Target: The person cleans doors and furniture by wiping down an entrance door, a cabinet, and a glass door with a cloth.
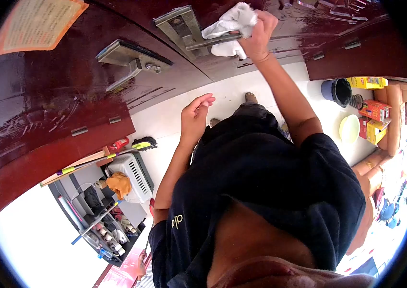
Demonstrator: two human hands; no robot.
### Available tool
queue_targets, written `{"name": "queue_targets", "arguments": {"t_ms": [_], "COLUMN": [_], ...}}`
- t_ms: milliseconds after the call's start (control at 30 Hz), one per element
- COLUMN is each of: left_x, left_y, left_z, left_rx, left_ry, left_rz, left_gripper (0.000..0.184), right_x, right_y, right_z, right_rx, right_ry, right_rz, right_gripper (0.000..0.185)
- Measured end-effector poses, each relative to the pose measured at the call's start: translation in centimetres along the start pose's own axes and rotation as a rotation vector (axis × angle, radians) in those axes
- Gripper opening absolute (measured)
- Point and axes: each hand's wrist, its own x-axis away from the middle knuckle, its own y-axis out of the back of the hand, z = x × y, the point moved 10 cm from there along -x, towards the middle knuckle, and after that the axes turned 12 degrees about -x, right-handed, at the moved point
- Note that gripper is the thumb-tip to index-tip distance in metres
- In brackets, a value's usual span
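My right hand, its fingers closed, grips a white cloth around the metal bar handle on a dark red glossy door. Part of the cloth hangs below the bar. My left hand is held in front of my body, below the doors in view, with its fingers loosely bent and nothing visible in it. A second metal handle is on the door panel to the left, touched by neither hand.
An orange-edged paper is on the left door. At lower left stand a grey-white crate and a shoe rack; another person's hand shows below. Rightward are a bin, a pale green basin, boxes and a brown sofa.
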Motion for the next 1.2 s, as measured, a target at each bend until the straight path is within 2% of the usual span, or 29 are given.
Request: {"name": "queue_targets", "arguments": {"t_ms": [133,300,400,533,600,733,767,867,1033,1133,1200], "left_x": [-0.4,-0.8,-1.3,-2.2,-2.8,-3.9,-3.9,-3.7,-2.8,-2.2,-2.3], "left_y": [1.1,0.8,0.4,-0.8,-1.6,-4.2,-4.6,-4.5,-2.4,-2.0,-2.2], "left_z": [0.1,0.6,0.6,0.1,0.1,-1.0,-1.4,-2.0,1.6,2.7,3.2], "left_rx": [0.013,0.057,0.058,0.062,0.094,0.112,0.112,0.093,0.105,0.162,0.16], "left_ry": [0.014,-0.009,-0.028,-0.044,-0.062,-0.024,-0.011,-0.008,0.034,0.115,0.104], "left_rz": [-0.026,-0.01,-0.01,0.037,0.061,0.139,0.158,0.169,0.078,0.066,0.097], "left_gripper": [0.028,0.031,0.027,0.028,0.028,0.028,0.029,0.03,0.028,0.029,0.033], "right_x": [-2.5,-3.2,-5.4,-9.6,-10.7,-10.0,-8.5,-7.1,-1.6,5.0,11.7], "right_y": [0.1,0.5,0.2,-2.2,-3.0,-2.6,-2.9,-0.2,2.2,1.5,0.8], "right_z": [1.6,0.4,3.0,7.3,9.6,9.3,7.6,5.1,-1.6,-6.0,-8.7], "right_rx": [0.045,0.033,0.045,-0.002,0.059,0.003,-0.007,0.014,0.122,0.047,-0.093], "right_ry": [0.286,0.28,0.407,0.386,0.448,0.476,0.41,0.498,0.251,-0.161,-0.697], "right_rz": [0.189,0.24,0.229,0.45,0.466,0.422,0.572,0.3,0.374,0.438,0.4], "right_gripper": [0.057,0.052,0.051,0.028,0.023,0.022,0.034,0.036,0.03,0.032,0.02]}}
